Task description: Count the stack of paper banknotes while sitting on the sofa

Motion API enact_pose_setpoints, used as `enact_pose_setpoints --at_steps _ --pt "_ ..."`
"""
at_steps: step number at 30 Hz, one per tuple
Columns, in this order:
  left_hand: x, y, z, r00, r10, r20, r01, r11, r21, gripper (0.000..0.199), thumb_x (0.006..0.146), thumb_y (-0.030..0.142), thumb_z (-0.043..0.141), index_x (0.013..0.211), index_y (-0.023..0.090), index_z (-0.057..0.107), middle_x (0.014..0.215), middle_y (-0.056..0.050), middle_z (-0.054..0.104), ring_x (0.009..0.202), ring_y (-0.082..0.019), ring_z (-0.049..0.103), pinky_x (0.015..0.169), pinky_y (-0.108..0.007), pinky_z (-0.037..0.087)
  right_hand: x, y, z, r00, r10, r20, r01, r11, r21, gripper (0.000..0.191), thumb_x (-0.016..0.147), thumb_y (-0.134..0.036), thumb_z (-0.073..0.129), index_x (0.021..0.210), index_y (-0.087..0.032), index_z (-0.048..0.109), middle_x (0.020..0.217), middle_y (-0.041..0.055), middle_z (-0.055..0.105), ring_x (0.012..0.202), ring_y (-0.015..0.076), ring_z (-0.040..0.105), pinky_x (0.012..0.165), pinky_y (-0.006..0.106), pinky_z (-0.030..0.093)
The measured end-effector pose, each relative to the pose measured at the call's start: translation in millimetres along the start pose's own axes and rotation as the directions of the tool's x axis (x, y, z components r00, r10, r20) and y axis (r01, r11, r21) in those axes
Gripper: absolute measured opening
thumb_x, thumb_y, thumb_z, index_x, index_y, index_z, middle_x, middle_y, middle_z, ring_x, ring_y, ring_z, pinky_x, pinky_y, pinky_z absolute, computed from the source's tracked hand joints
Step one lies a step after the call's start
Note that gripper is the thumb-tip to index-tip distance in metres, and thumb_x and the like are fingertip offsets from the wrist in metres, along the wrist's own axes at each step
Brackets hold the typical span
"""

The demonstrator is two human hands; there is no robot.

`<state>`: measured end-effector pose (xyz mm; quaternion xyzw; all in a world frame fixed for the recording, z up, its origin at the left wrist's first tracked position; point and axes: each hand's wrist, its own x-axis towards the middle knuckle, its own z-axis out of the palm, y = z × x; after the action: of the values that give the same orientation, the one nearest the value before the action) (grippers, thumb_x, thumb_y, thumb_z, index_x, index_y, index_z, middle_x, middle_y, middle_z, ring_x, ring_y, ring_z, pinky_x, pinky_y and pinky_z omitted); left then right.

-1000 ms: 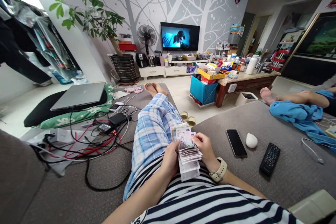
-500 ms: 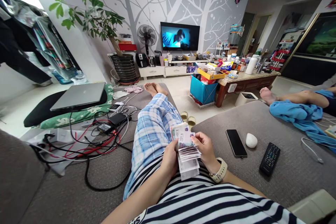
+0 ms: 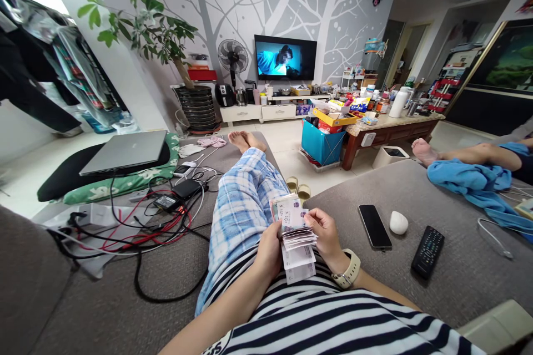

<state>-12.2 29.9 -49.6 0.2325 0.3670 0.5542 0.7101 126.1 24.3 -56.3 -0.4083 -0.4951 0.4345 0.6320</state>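
A stack of banknotes (image 3: 300, 237) is held over my lap, several of them folded over and fanned, their lower ends hanging toward my striped shirt (image 3: 353, 321). My left hand (image 3: 270, 249) grips the stack from its left side, thumb on top. On the right edge, my right hand (image 3: 327, 236) pinches the notes between thumb and fingers. A pale watch (image 3: 348, 270) is on my right wrist. Below the notes are my blue checked trousers (image 3: 241, 194). The fingers under the stack are hidden.
On the sofa to the right lie a phone (image 3: 375, 226), a white rounded case (image 3: 398, 223) and a remote control (image 3: 427, 252). Tangled cables (image 3: 166, 222) and a laptop (image 3: 125, 152) are at left. Another person's leg (image 3: 470, 154) rests at far right beside blue cloth (image 3: 466, 175).
The folded notes between my hands have shifted slightly, and the hanging ends have moved a little to the left. Both hands keep their hold.
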Motion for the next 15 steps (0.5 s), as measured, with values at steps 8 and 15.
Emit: enact_pose_setpoints --at_steps 8,15 --pt "-3.1 3.0 3.1 1.0 0.006 0.012 -0.006 1.0 0.005 0.024 0.067 0.032 0.079 0.083 0.014 0.072 0.085 -0.01 0.079 0.091 -0.03 0.074 0.084 -0.039 0.057 0.1 -3.9 0.6 1.0 -0.005 0.016 0.005 1.0 0.005 0.033 0.083 -0.049 0.068 0.072 -0.019 0.06 0.064 -0.0025 0.053 0.059 0.013 0.045 0.058 0.027 0.036" --pt "-2.7 2.9 3.2 1.0 0.018 0.016 -0.018 0.999 0.026 0.025 0.066 0.033 0.079 0.081 0.014 0.072 0.084 -0.009 0.078 0.089 -0.03 0.074 0.084 -0.039 0.057 -0.6 -4.8 1.2 1.0 0.005 0.021 -0.006 1.0 0.013 0.035 0.082 -0.051 0.069 0.072 -0.019 0.06 0.063 -0.0026 0.053 0.059 0.013 0.045 0.058 0.027 0.037"
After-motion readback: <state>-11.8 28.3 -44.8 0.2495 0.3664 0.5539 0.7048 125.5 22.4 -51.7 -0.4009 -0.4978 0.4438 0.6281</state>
